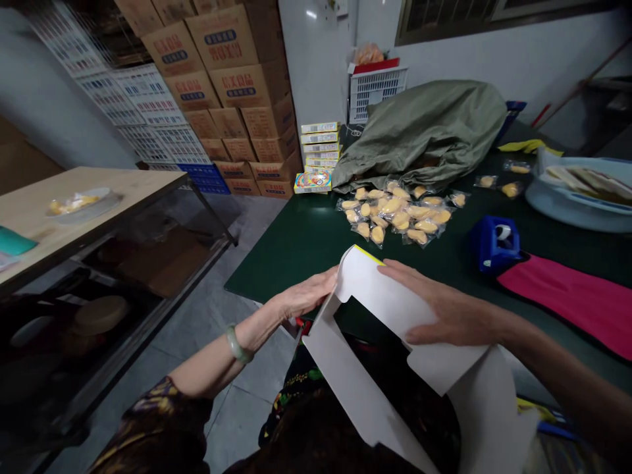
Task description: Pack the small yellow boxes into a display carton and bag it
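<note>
A white carton (pixel 353 388), unfolded into an open frame with flaps, is held over my lap at the edge of the dark green table (pixel 266 253). My left hand (pixel 311 291) grips its upper left corner, fingers partly hidden behind the cardboard. Across the upper right panel lies my right hand (pixel 439 306), its fingers spread and pressing on the white surface. Beyond the carton sits a pile of individually wrapped yellow pieces (pixel 395 210). The carton's lower end is out of frame.
Small printed boxes (pixel 318 148) are stacked beside a green cloth sack (pixel 419 131). A blue tape dispenser (pixel 496 243), pink cloth (pixel 573 296) and blue basin (pixel 582 204) stand right. Left is a wooden table (pixel 128 187); brown cartons (pixel 232 85) stand behind.
</note>
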Tool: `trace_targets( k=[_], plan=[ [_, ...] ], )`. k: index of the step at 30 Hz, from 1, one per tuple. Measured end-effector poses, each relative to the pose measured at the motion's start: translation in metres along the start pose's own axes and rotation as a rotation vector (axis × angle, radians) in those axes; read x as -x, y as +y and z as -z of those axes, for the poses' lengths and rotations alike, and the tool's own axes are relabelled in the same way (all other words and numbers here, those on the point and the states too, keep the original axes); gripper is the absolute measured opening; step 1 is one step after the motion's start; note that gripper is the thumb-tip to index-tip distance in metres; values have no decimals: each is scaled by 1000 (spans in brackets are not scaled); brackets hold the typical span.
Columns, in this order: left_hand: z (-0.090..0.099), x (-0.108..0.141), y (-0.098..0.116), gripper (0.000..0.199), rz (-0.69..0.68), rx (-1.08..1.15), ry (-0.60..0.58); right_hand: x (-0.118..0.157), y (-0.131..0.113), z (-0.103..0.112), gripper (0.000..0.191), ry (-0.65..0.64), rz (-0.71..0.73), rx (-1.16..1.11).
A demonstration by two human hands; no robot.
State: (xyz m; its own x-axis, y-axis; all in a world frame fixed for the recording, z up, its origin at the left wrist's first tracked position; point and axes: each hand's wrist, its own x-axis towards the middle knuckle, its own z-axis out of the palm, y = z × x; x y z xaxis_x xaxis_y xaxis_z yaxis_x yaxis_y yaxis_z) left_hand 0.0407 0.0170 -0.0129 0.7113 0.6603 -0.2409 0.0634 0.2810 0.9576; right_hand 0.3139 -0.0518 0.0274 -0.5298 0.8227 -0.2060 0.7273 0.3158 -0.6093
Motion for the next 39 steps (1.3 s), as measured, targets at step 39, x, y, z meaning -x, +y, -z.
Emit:
trace_targets(
  k=[39],
  plan=[
    [-51,-34,8,113,-65,-1133,413,-7,15,19,90,83,85,22]
  ],
)
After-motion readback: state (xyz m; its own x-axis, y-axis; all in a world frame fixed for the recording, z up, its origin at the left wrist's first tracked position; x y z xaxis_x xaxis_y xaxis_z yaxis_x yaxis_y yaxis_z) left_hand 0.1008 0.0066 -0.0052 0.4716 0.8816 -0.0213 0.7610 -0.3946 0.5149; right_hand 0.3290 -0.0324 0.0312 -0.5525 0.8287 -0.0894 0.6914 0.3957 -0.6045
